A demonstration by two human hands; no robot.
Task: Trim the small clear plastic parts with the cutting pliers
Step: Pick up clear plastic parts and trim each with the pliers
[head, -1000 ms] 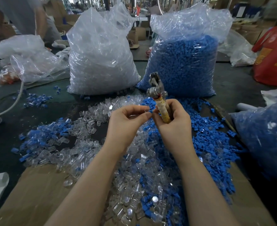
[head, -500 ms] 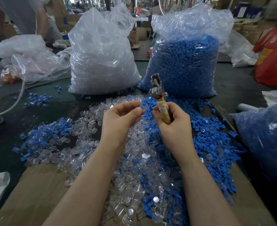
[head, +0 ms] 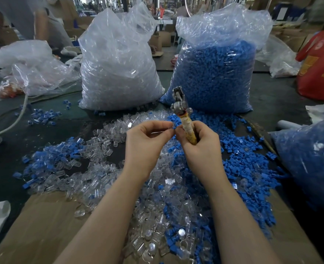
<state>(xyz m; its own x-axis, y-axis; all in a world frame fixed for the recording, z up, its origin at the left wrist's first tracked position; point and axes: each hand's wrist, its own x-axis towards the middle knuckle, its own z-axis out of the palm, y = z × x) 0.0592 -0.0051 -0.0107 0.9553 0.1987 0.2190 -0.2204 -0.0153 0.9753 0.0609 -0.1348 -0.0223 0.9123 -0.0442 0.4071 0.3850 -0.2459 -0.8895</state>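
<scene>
We see two bare hands raised above a worktop (head: 8,168). Our right hand (head: 201,149) grips the cutting pliers (head: 184,119) by the taped handle, head pointing up. Our left hand (head: 146,147) curls its fingertips beside it, pinching something too small to identify. Small clear plastic parts (head: 104,168) lie heaped below, mixed with blue parts (head: 243,159).
</scene>
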